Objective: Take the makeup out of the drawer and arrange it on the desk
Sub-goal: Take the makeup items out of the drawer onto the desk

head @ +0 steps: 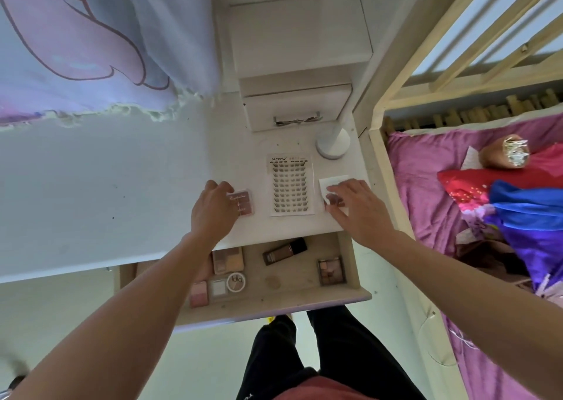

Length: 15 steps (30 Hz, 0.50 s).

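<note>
On the white desk my left hand holds a small pink palette by its left side. Beside it lies a lash card with rows of false lashes. My right hand rests on a white-backed compact at the desk's right end, fingers pinching its near edge. Below the desk edge the open drawer holds a brown foundation bottle, a beige palette, an eyeshadow palette, a round compact and small pink and white pans.
A white lamp base stands at the back right of the desk. A small white box with a handle sits behind the lash card. A pale cloth hangs over the desk's back left. A bed lies right.
</note>
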### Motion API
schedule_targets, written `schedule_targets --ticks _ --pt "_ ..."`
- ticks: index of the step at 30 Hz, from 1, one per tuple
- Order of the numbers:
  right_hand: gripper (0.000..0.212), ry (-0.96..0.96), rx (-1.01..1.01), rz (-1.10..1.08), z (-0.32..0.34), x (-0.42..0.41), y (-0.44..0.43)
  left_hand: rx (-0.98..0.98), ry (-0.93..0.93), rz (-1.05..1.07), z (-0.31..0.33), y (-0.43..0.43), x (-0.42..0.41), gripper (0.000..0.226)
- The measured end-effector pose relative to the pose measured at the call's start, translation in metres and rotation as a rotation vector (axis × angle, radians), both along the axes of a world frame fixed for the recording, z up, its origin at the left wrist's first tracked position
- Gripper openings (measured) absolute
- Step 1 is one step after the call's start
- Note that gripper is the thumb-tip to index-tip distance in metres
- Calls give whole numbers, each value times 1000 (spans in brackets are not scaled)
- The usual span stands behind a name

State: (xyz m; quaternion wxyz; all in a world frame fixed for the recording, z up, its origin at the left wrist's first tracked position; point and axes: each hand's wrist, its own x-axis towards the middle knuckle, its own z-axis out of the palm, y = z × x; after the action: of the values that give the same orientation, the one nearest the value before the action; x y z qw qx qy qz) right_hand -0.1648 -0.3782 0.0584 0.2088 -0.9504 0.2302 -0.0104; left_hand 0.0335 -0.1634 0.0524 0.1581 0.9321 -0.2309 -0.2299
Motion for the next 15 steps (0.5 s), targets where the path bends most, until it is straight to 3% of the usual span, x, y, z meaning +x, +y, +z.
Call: schedule_targets --ticks 7,11,15 --pt "13 176 136 -11 -20 -53 62 -79 -14 -265 9 48 -68 15" --pt "15 436 137 29 -49 -68 79 70 58 -392 -20 66 -100 15" --pt "26 683 97 113 -75 -65 75 245 173 -380 -58 60 -109 31"
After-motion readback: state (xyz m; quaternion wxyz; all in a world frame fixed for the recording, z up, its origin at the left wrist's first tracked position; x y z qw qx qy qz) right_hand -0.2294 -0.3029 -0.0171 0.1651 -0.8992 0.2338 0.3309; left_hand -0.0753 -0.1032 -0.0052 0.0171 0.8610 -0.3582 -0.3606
